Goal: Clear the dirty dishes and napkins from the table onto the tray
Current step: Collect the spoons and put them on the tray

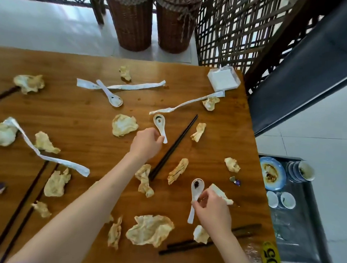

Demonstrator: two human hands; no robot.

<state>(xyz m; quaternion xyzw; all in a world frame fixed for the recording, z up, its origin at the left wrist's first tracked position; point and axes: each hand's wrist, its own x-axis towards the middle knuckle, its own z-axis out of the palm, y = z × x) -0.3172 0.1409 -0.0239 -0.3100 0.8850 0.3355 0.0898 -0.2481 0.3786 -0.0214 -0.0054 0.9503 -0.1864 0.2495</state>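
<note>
Both grips are pinching spoon handles: left hand (145, 143) on one spoon (160, 126), right hand (212, 210) on another (195, 197); sauce could be dripping onto the desk (78, 113) if tilted.

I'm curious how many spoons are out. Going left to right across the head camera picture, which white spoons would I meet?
Spoon lying free on the table → spoon in the left hand's grip → spoon in the right hand's grip.
</note>
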